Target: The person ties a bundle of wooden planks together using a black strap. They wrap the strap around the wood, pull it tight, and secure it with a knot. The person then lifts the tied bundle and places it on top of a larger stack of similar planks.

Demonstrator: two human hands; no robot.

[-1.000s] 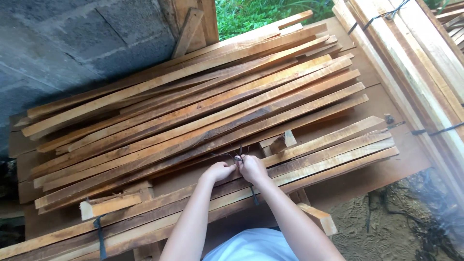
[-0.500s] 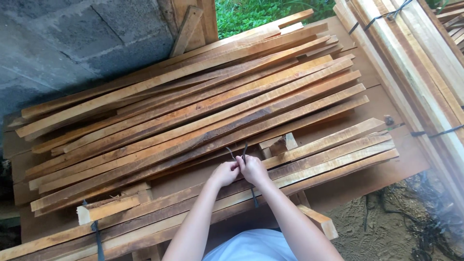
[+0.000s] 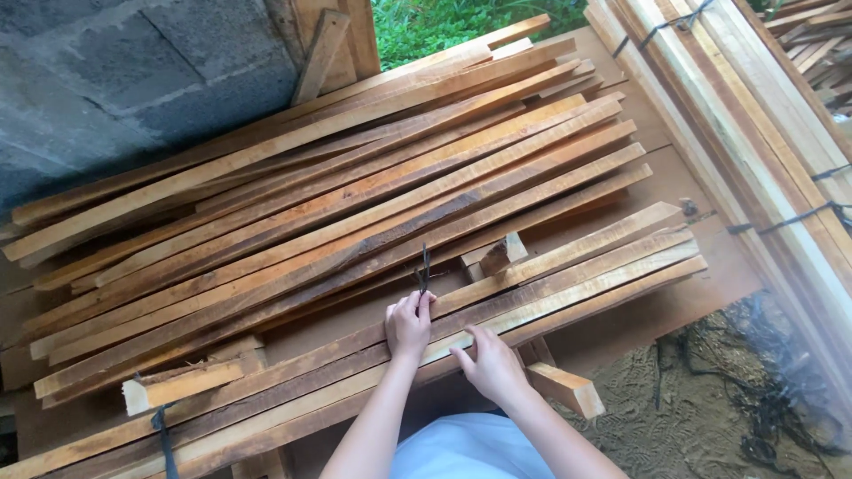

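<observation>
My left hand (image 3: 408, 325) pinches the ends of a thin black strap (image 3: 424, 269) that sticks up above the near bundle of long wooden slats (image 3: 577, 266). My right hand (image 3: 488, 362) rests flat with spread fingers on the same bundle, just right of the left hand. A second black strap (image 3: 163, 428) wraps this bundle near its left end. Behind it lies a larger loose pile of reddish-brown slats (image 3: 337, 195) running from lower left to upper right.
A short wood offcut (image 3: 497, 254) lies between the two piles and another block (image 3: 568, 388) sticks out below the bundle. Strapped pale boards (image 3: 754, 115) run along the right. A grey block wall (image 3: 106, 80) stands at upper left. Black straps (image 3: 763, 399) litter the sandy ground.
My right hand has let go of the strap and dropped onto the slats. My left hand now holds the strap ends alone, pulled upright.
</observation>
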